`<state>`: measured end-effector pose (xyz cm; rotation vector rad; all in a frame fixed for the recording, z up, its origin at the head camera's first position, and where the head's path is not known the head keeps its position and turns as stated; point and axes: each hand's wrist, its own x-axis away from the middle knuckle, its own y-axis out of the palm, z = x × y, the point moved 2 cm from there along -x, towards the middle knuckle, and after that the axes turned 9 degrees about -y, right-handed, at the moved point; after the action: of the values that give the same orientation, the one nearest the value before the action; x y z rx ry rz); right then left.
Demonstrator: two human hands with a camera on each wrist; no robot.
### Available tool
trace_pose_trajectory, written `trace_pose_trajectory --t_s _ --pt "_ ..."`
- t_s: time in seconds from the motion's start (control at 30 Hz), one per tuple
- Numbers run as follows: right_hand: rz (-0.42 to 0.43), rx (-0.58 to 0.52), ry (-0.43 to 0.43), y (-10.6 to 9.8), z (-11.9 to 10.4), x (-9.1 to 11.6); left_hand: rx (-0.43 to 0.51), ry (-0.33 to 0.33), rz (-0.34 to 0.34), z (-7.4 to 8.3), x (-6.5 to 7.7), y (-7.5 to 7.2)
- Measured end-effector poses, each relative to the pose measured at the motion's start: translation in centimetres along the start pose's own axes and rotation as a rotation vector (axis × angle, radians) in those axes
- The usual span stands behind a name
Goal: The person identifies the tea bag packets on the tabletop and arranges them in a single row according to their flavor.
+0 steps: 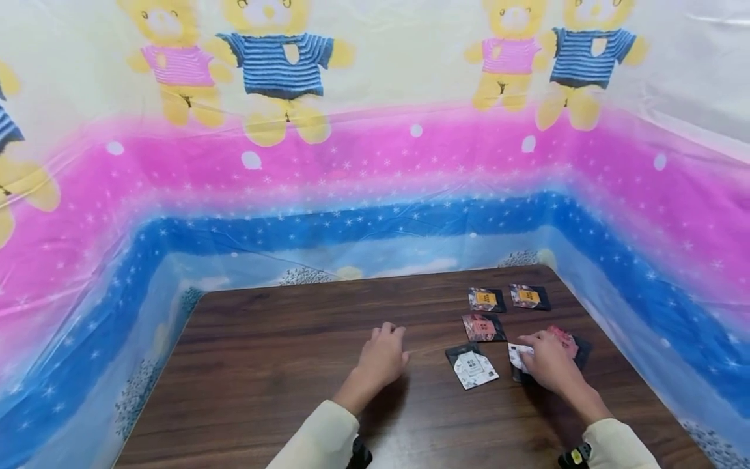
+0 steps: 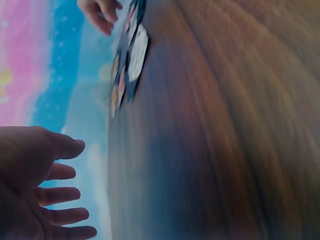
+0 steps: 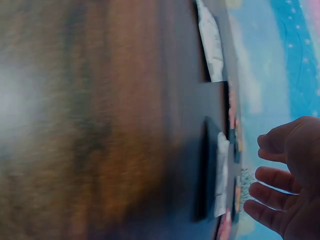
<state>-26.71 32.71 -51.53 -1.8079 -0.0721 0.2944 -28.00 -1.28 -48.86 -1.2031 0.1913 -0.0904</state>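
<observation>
My left hand (image 1: pixel 382 357) hovers above the middle of the table with relaxed fingers and holds nothing. The left wrist view shows its fingers spread apart. My right hand (image 1: pixel 552 363) is above a black-and-white packet (image 1: pixel 519 354) and partly hides it. In the right wrist view a gap shows between its loosely bent fingers and that packet (image 3: pixel 221 175). Another black-and-white packet (image 1: pixel 472 367) lies tilted between the hands. Behind it lies a red-and-black packet (image 1: pixel 484 327), and a second red-and-black packet (image 1: pixel 564 341) is partly covered by my right hand.
Two orange-and-black packets (image 1: pixel 486 299) (image 1: pixel 530 297) lie side by side near the far right edge of the dark wooden table (image 1: pixel 281 352). A bear-printed cloth (image 1: pixel 363 169) hangs around the table's back and sides.
</observation>
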Motion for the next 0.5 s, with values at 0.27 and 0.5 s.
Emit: trace_pose_trajectory --t_s 0.27,0.5 --pt "-0.017 0.018 -0.006 2.3 1.1 0.5 -0.079 0.085 0.003 4.7 -0.5 2.7" --pt "-0.017 0.054 -0.011 3.8 1.4 0.4 -0.121 0.116 -0.020 8.2 -0.8 5.2"
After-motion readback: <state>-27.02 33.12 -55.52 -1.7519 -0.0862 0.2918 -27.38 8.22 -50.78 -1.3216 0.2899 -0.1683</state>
